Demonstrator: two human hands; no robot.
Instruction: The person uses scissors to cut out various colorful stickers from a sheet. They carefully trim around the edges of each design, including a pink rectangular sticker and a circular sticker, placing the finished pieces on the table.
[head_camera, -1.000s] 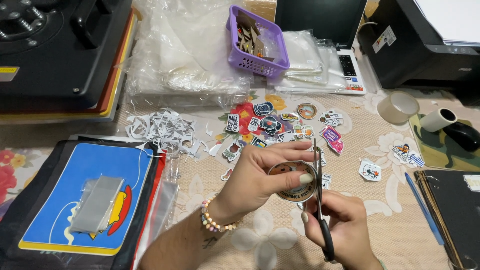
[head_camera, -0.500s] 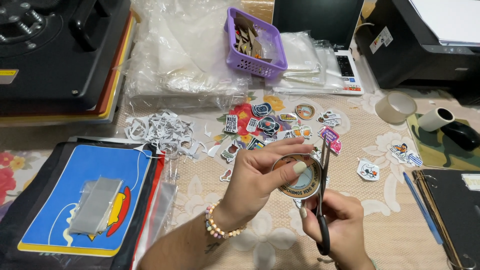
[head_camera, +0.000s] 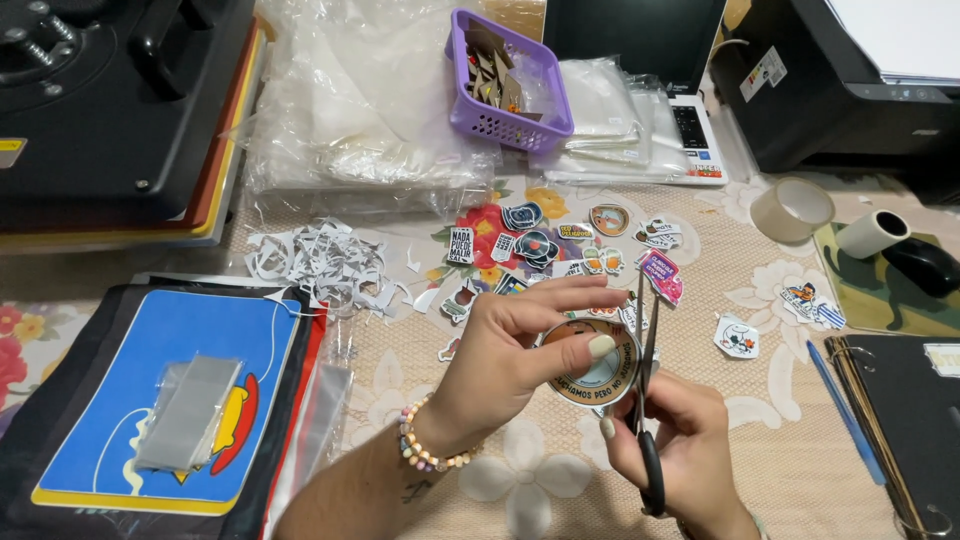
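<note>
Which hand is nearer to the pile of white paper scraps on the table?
Left. The left hand, pinching the round sticker, sits right of the paper scraps. The right hand, working the scissors, lies farther right and lower.

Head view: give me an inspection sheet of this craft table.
Surface: table under a beige floral cloth.
Job's things: round sticker held in the left hand; scissors in the right hand, blades at the sticker's right edge.
Clutter: cut stickers, paper scraps, purple basket, clear bags, tape roll, blue pen.
Fingers: left thumb and fingertips pinch the sticker; right fingers in the scissor handles.
Cables: nothing seen.
Surroundings: heat press, laptop, printer, ring binder.
</note>
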